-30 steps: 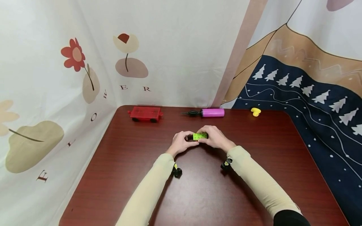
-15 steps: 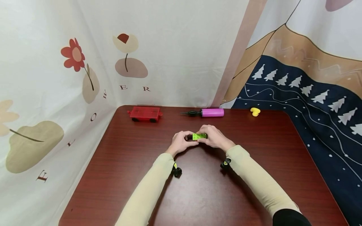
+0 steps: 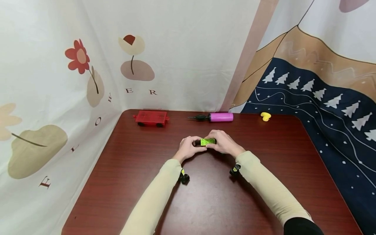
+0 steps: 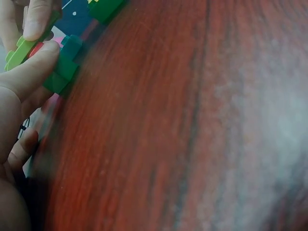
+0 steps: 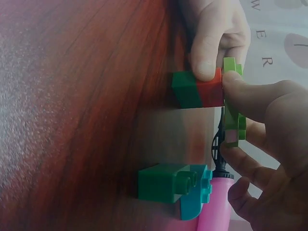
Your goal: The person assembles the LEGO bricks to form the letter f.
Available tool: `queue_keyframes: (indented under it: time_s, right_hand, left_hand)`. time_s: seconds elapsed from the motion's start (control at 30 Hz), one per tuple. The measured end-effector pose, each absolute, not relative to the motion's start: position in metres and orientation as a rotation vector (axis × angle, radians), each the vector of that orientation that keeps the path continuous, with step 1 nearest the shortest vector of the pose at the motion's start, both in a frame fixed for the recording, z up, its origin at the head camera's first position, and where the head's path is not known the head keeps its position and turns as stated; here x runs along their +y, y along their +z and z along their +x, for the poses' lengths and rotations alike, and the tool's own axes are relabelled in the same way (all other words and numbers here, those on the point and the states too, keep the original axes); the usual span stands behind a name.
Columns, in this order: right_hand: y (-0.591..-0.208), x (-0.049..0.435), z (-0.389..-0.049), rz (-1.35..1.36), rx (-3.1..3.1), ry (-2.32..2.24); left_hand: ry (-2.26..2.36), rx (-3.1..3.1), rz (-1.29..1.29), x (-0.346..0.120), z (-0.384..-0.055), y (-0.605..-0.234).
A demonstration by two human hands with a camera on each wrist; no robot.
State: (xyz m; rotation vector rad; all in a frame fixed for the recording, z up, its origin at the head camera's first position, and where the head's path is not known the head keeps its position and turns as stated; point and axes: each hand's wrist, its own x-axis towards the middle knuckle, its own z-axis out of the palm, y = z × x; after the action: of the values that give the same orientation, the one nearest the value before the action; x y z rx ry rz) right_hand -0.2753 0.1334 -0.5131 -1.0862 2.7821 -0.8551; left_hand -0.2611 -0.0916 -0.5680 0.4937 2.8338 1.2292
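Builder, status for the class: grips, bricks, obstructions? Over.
Left grip on red brick; right grip pinches lime brick. Lime above red, seating unclear. Teal brick nearby, not between them.

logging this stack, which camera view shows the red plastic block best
The right wrist view: the red plastic block shows its side between a dark green plastic block and the lime green studded plastic brick. The left wrist view gives a small patch; the head view nearly nothing.

the letters (image 3: pixel 129 90) f, l, o, w, e and r stood spaced out in brown print on the pale cloth (image 3: pixel 191 58)
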Motion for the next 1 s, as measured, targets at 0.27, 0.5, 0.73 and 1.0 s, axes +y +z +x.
queue_keyframes:
  time_s: [0.27,0.5,0.73,1.0]
  right_hand:
    - [-0.515,0.133,-0.275,-1.115,2.764,-0.896]
    - [-0.516,0.134,-0.276,-1.115,2.742,-0.938]
    - [-0.512,0.137,-0.274,-1.106,2.769,-0.835]
    - [-0.507,0.133,-0.273,-1.097,2.793,-0.784]
  left_hand:
    - [1.211,2.844,0.49,-0.091,-0.26,-0.568]
    - [1.204,2.859,0.492,-0.09,-0.26,-0.567]
    - [1.202,2.848,0.484,-0.092,-0.26,-0.567]
    - [1.219,2.845,0.487,-0.092,-0.261,-0.569]
